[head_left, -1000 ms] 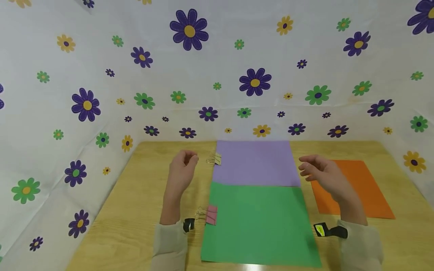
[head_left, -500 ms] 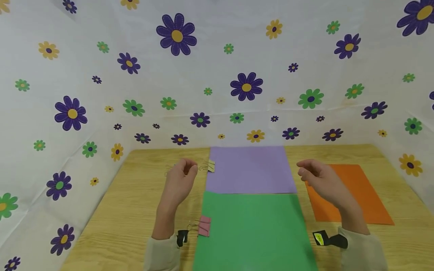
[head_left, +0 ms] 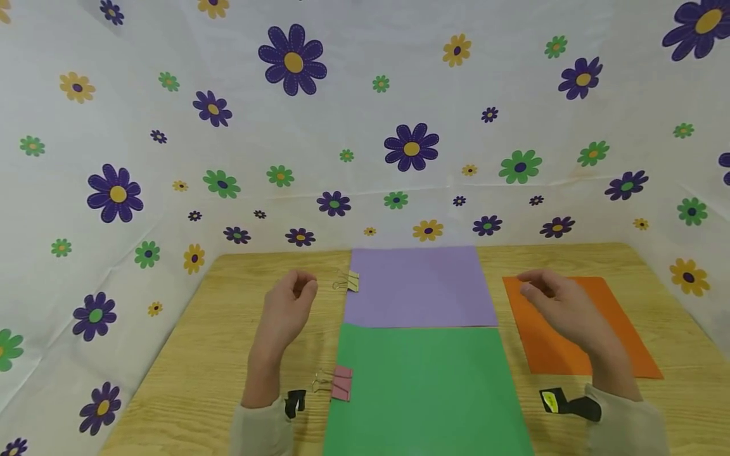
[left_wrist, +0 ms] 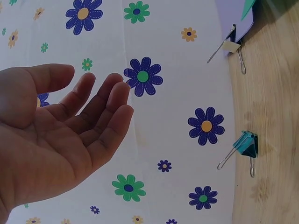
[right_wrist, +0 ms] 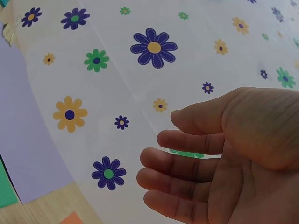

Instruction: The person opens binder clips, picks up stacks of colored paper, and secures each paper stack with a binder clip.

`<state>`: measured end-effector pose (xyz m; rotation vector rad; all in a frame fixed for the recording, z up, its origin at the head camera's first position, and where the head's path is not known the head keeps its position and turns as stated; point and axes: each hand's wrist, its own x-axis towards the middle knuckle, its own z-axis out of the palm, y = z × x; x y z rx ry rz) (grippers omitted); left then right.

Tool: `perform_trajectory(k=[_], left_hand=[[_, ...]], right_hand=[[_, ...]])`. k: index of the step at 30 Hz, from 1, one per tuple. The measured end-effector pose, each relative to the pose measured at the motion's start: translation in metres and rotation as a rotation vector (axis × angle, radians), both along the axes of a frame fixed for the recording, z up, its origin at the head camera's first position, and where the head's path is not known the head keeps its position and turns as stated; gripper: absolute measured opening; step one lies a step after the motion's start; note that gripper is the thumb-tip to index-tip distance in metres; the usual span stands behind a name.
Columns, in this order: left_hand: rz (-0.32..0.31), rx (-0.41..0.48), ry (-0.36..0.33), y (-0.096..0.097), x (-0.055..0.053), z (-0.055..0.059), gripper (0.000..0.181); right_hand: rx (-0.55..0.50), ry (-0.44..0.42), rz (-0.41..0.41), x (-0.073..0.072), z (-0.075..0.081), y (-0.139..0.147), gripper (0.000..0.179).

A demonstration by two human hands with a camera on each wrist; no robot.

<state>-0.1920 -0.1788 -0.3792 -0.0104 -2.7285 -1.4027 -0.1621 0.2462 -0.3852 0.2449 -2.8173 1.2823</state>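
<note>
head view: left hand (head_left: 285, 310) and right hand (head_left: 567, 313) hover apart, loosely curled, empty; yellow clip (head_left: 353, 282) left of centre, orange sheet (head_left: 550, 345) at right. apparently a waiting stance; grasping would call for lowering one.

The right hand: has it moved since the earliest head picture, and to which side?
Yes, to the right: in the head view, the gap between the right hand and the purple sheet is wider now.
</note>
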Motion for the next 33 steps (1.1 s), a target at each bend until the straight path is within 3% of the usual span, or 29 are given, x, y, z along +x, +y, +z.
perform_trajectory(k=[7, 18, 26, 33], left_hand=[[0.005, -0.003, -0.010, -0.006, 0.002, 0.002, 0.028], [0.004, -0.013, -0.008, -0.010, 0.002, 0.002, 0.029], [0.007, -0.034, -0.012, -0.012, 0.003, 0.003, 0.029], [0.003, -0.044, -0.017, -0.013, 0.004, 0.003, 0.029]], right_hand=[[0.038, -0.027, -0.034, 0.000, -0.002, 0.007, 0.052], [0.257, -0.159, -0.084, -0.007, -0.016, 0.031, 0.069], [0.272, -0.200, -0.128, -0.008, -0.026, 0.048, 0.077], [0.307, -0.238, -0.117, -0.009, -0.041, 0.059, 0.088]])
